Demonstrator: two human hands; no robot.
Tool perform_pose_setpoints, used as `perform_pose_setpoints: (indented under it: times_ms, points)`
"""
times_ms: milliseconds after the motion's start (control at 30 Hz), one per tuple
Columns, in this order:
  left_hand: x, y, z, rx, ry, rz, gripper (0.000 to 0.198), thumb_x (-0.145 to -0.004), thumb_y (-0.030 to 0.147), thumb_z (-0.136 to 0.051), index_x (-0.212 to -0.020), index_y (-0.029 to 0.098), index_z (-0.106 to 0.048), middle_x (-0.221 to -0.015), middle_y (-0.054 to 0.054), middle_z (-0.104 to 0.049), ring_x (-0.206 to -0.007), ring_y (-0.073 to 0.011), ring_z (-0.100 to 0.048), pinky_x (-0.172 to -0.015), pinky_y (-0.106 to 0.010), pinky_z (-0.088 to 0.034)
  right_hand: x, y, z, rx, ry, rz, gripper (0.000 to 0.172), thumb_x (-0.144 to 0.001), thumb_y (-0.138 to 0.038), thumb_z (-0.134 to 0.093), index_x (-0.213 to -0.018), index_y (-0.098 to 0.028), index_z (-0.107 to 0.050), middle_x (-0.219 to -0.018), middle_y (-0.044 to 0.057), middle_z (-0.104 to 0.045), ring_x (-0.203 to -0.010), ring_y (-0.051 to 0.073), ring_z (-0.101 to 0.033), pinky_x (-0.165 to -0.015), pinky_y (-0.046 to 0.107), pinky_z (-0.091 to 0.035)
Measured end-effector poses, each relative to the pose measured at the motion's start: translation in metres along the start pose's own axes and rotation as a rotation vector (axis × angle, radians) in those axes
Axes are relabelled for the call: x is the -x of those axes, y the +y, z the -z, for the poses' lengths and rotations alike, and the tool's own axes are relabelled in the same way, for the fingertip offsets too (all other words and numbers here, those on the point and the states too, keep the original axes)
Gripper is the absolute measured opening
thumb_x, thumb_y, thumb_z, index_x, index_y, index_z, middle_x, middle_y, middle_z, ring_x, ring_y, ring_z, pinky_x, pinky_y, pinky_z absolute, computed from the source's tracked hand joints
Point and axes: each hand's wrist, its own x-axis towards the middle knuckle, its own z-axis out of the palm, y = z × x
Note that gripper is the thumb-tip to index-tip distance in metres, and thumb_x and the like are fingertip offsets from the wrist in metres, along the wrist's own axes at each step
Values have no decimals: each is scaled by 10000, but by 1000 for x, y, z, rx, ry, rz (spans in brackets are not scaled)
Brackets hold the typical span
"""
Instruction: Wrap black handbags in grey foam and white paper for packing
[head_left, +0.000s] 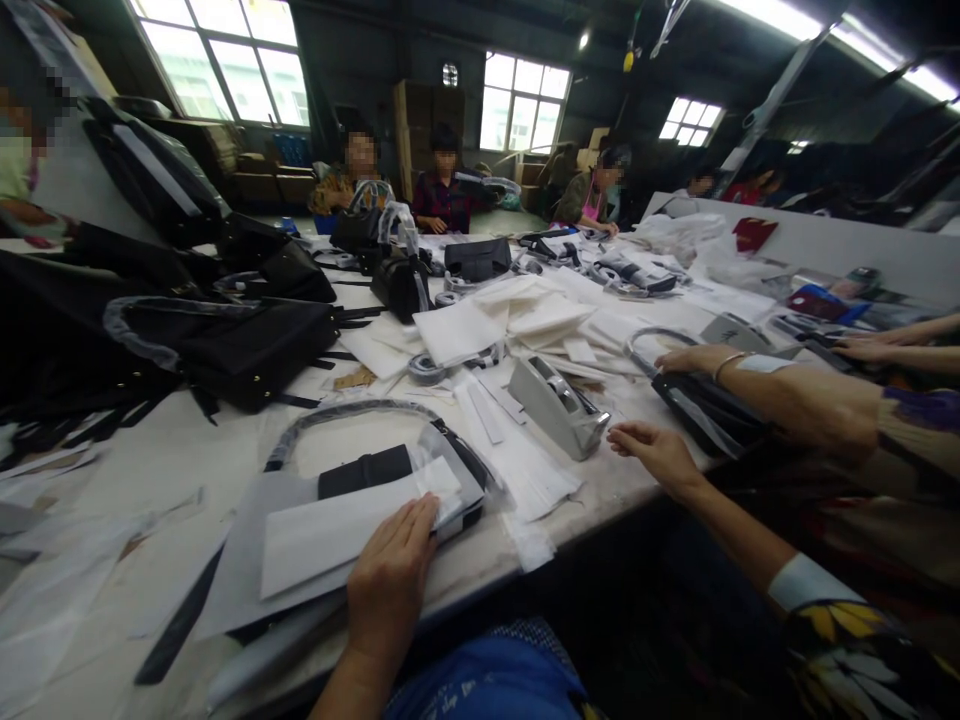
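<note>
My left hand lies with its fingers flat on a folded white sheet, pressing it down. Under that sheet are grey paper and a black handbag lying on its side, its handle wrapped in clear plastic. My right hand is raised just right of the cutting end of a grey tape dispenser. Its thumb and fingertips are pinched together; whatever is between them is too small to make out.
A co-worker's hand rests on another black bag at right. Black handbags crowd the left. White sheets are heaped mid-table, with paper strips beside the dispenser. Several people sit across the table.
</note>
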Motion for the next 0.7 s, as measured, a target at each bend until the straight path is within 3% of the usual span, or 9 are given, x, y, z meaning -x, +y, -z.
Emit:
perform_pose_setpoints:
  times_ms: [233,333,400,567,700]
  points:
    - [-1,2,2,-5,-22,-6,321,-982,144,-443,-1248,154,-622,-1189,-69,-728,-1043,-235,-692,-913,-350,-532,5,6,16,282,-6,155,364,-732,-541,-715,-842,-194,-737,-763,63,-762,-698,260,-730,-735,385,-570]
    - [-2,2,2,6,-2,-10,316,-977,126,-448,-1231,145,-634,-1179,-72,-732,-1036,-237,-697,-904,-354,-540,17,-4,19,367,-10,244,286,-783,-482,-695,-896,-226,-752,-848,56,-775,-801,269,-733,-838,403,-546]
    - [-1,3,2,18,7,-6,317,-973,121,-452,-1228,149,-638,-1182,-72,-732,-1037,-240,-698,-905,-363,-546,25,-19,15,435,-53,386,226,-823,-439,-677,-916,-247,-754,-923,46,-776,-869,260,-727,-881,387,-531]
    - [1,4,-1,46,10,21,317,-965,111,-472,-1233,142,-637,-1202,-69,-725,-1056,-257,-696,-902,-399,-561,40,-77,-18,604,-320,899,153,-939,-283,-586,-990,-238,-723,-933,51,-762,-804,183,-714,-763,284,-533]
    - [1,6,-2,75,5,54,293,-967,130,-492,-1214,140,-649,-1205,-77,-723,-1060,-256,-696,-910,-399,-565,42,-127,-69,553,-618,1100,135,-959,-244,-565,-985,-208,-692,-850,53,-728,-755,146,-675,-696,238,-487]
